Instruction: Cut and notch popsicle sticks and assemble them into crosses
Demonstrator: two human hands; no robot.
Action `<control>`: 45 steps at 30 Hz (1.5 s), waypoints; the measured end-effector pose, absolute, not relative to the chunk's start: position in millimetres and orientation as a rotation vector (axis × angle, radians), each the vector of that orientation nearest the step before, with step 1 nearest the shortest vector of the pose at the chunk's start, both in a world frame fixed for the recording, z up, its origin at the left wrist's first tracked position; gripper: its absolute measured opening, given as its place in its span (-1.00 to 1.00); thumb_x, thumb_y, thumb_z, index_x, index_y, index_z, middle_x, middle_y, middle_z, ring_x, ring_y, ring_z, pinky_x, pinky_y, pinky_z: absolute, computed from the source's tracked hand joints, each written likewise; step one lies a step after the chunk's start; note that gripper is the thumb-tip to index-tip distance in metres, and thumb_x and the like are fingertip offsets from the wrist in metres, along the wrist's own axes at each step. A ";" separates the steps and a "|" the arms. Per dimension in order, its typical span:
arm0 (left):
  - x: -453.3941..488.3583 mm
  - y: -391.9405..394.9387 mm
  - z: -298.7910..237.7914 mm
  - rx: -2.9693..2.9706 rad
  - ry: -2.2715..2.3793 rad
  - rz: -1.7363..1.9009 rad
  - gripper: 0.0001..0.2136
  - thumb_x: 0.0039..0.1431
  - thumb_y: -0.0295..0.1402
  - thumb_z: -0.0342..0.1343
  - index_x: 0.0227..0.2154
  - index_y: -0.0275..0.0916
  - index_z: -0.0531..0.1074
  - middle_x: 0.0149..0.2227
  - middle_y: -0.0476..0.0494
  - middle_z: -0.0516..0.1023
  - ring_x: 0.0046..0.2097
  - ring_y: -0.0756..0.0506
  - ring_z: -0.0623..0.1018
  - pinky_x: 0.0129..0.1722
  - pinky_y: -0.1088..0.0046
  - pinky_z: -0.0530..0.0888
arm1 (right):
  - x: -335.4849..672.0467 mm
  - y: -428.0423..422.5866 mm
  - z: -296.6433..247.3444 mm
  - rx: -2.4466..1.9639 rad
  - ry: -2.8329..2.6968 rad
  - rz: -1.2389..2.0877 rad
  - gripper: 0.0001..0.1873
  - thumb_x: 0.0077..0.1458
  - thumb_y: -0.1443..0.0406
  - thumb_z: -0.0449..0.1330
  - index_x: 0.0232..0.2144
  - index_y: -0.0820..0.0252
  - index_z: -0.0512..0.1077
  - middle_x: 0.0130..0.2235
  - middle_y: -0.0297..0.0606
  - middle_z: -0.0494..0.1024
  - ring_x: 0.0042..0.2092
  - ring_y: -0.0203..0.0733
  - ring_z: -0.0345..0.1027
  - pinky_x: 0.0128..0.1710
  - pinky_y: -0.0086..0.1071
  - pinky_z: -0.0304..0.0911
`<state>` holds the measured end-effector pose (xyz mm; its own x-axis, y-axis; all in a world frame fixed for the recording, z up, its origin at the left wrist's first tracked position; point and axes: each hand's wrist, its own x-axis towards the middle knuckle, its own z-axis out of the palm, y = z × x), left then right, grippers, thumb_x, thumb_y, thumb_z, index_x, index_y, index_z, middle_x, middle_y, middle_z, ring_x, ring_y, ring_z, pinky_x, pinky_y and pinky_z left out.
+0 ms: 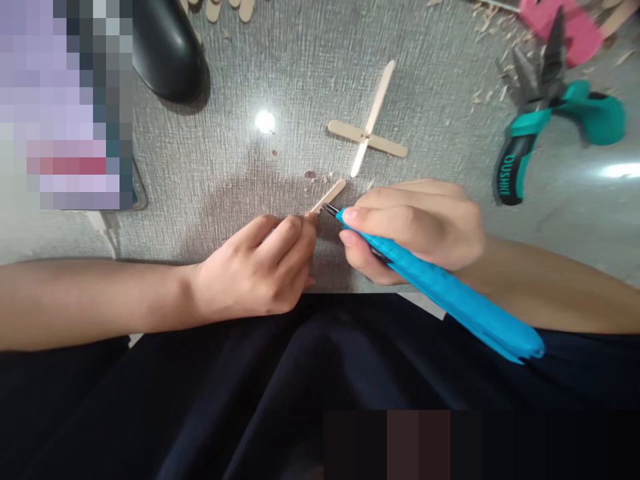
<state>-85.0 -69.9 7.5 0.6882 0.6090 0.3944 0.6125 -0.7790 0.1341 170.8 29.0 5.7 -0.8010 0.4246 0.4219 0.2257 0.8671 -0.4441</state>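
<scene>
My left hand (260,267) pinches a short wooden craft stick (330,195) and holds it down on the grey surface (300,80). My right hand (410,227) is wrapped round a long blue utility knife (450,293). The knife's dark tip touches the stick just beside my left fingertips. Two more sticks joined as a cross (367,130) lie a little beyond the hands.
Teal-handled pliers (545,113) lie at the right, next to a pink piece (565,27) and wood shavings. A black rounded object (167,50) sits at the upper left, with loose sticks (220,8) near the top edge. My dark-clothed lap fills the bottom.
</scene>
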 end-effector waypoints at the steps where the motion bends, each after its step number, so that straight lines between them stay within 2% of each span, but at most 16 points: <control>1: -84.9 -69.4 7.9 -2.879 -1.041 -0.673 -0.62 0.70 -0.33 0.16 0.01 -0.64 0.74 -0.01 -0.52 0.83 -0.04 -0.27 0.71 -0.28 0.21 0.68 | 169.5 30.1 8.0 -0.457 -2.546 0.503 -0.91 0.53 0.32 0.23 -0.01 0.01 0.40 -0.39 -0.48 0.60 -0.46 -0.29 0.45 -0.42 -0.36 0.45; 7: -84.1 -66.7 9.5 -2.871 -1.040 -0.717 -0.67 0.67 -0.41 0.16 -0.04 -0.63 0.74 -0.02 -0.50 0.84 -0.09 -0.27 0.75 -0.26 0.22 0.67 | 161.0 35.0 15.6 -0.406 -2.567 0.627 -0.74 0.40 0.43 0.27 -0.23 -0.02 0.30 -0.45 -0.51 0.51 -0.47 -0.29 0.37 -0.45 -0.34 0.38; 12: -85.6 -68.5 7.8 -2.899 -1.029 -0.655 -0.56 0.73 -0.25 0.14 0.06 -0.67 0.71 0.06 -0.56 0.83 -0.01 -0.28 0.73 -0.21 0.22 0.69 | 163.9 31.4 2.3 -0.429 -2.510 0.588 -0.79 0.37 0.39 0.25 -0.09 -0.03 0.33 -0.44 -0.51 0.45 -0.50 -0.26 0.27 -0.50 -0.34 0.32; 14: -85.4 -70.0 5.9 -2.887 -1.030 -0.669 -0.57 0.71 -0.27 0.18 0.07 -0.70 0.70 0.07 -0.57 0.83 0.00 -0.28 0.73 -0.19 0.21 0.70 | 166.6 29.6 -6.3 -0.413 -2.466 0.555 -0.79 0.37 0.38 0.24 -0.07 -0.04 0.33 -0.45 -0.55 0.42 -0.51 -0.27 0.27 -0.50 -0.34 0.29; 17: -84.0 -72.2 2.2 -2.870 -1.075 -0.700 -0.64 0.69 -0.34 0.15 0.06 -0.62 0.72 0.07 -0.56 0.82 -0.03 -0.26 0.71 -0.23 0.20 0.69 | 171.1 28.1 -14.3 -0.408 -2.448 0.506 -0.81 0.41 0.36 0.23 -0.04 -0.04 0.35 -0.42 -0.55 0.48 -0.49 -0.27 0.34 -0.47 -0.33 0.33; 21: -82.2 -74.6 -1.8 -2.894 -1.120 -0.729 -0.63 0.67 -0.33 0.11 0.05 -0.59 0.71 0.10 -0.62 0.79 -0.12 -0.24 0.64 -0.33 0.17 0.63 | 180.1 28.8 -7.7 -0.389 -2.486 0.487 -0.86 0.50 0.28 0.26 0.03 -0.05 0.42 -0.31 -0.48 0.66 -0.41 -0.25 0.52 -0.38 -0.32 0.50; 24: -81.7 -75.9 -3.1 -2.909 -1.136 -0.700 -0.64 0.64 -0.29 0.15 0.05 -0.57 0.71 0.15 -0.64 0.77 -0.13 -0.23 0.63 -0.33 0.17 0.62 | 187.1 29.9 3.0 -0.419 -2.450 0.535 -0.93 0.51 0.25 0.28 0.00 0.00 0.49 -0.24 -0.34 0.76 -0.34 -0.20 0.67 -0.34 -0.31 0.58; 26: -81.5 -76.1 -3.2 -2.910 -1.144 -0.699 -0.64 0.64 -0.28 0.17 0.05 -0.54 0.71 0.15 -0.62 0.77 -0.13 -0.21 0.64 -0.32 0.19 0.62 | 189.4 30.0 6.9 -0.451 -2.464 0.527 -0.94 0.50 0.24 0.30 -0.03 0.00 0.50 -0.24 -0.33 0.78 -0.35 -0.18 0.69 -0.38 -0.31 0.57; 30: -81.9 -73.8 -1.4 -2.886 -1.136 -0.725 -0.66 0.66 -0.30 0.13 0.04 -0.51 0.71 0.10 -0.56 0.79 -0.14 -0.19 0.63 -0.33 0.22 0.64 | 187.6 28.6 3.1 -0.477 -2.504 0.526 -0.82 0.46 0.25 0.31 0.06 -0.06 0.47 -0.24 -0.44 0.79 -0.38 -0.20 0.68 -0.38 -0.30 0.58; 34: -83.8 -70.3 2.6 -2.884 -1.104 -0.732 -0.66 0.67 -0.37 0.10 -0.02 -0.55 0.72 0.06 -0.54 0.81 -0.16 -0.18 0.64 -0.34 0.24 0.64 | 184.3 26.8 -3.1 -0.444 -2.497 0.525 -0.81 0.47 0.26 0.29 0.07 -0.02 0.45 -0.29 -0.46 0.76 -0.43 -0.26 0.60 -0.40 -0.34 0.54; 39: -84.3 -70.0 4.1 -2.892 -1.113 -0.720 -0.66 0.67 -0.39 0.10 0.00 -0.57 0.71 0.08 -0.56 0.81 -0.14 -0.21 0.63 -0.32 0.21 0.65 | 182.4 26.4 -2.1 -0.516 -2.499 0.556 -0.71 0.40 0.30 0.33 0.10 -0.10 0.44 -0.29 -0.51 0.74 -0.41 -0.23 0.62 -0.39 -0.33 0.54; 45: -83.7 -69.9 3.7 -2.901 -1.106 -0.702 -0.66 0.68 -0.36 0.10 -0.03 -0.51 0.73 0.08 -0.53 0.82 -0.14 -0.19 0.64 -0.31 0.23 0.65 | 179.3 26.6 -2.1 -0.475 -2.489 0.489 -0.77 0.41 0.33 0.28 0.05 -0.03 0.44 -0.33 -0.47 0.71 -0.46 -0.24 0.56 -0.44 -0.34 0.52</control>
<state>-83.7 -69.9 3.7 0.6616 0.6420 0.3873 0.6237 -0.7580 0.1911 179.3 26.6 -2.1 -0.7843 0.4285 0.4485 0.2271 0.8712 -0.4353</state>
